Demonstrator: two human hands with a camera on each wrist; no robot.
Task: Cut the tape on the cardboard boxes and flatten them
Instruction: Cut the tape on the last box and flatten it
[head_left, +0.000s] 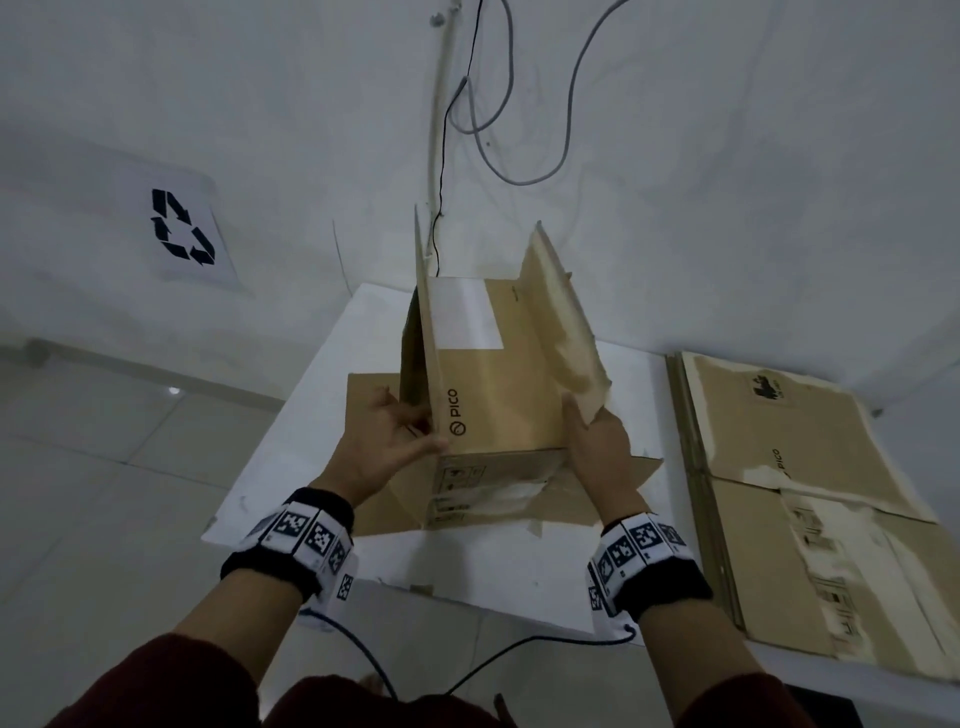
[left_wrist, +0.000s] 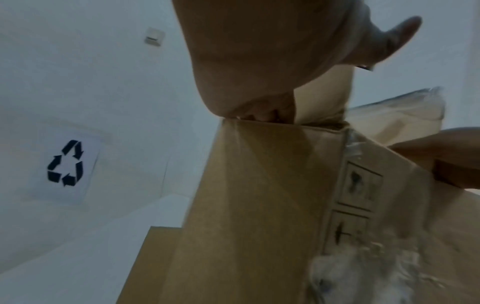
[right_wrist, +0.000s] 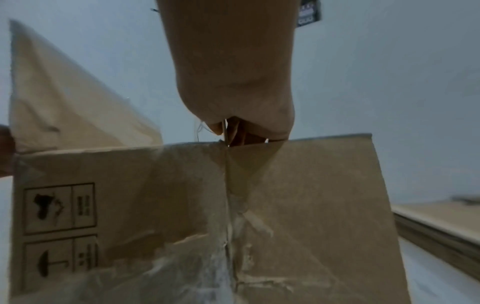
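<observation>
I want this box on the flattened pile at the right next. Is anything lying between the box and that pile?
Nothing visible does. The box is held by the left hand and right hand above the white table, and the table strip between it and the pile looks bare.

White table (head_left: 291, 415) before me, set into the wall corner. On it: one opened cardboard box (head_left: 493, 384), PICO-marked, flaps spread on the surface; to my right, a stack of flattened cardboard boxes (head_left: 810, 493), torn tape on top.
</observation>
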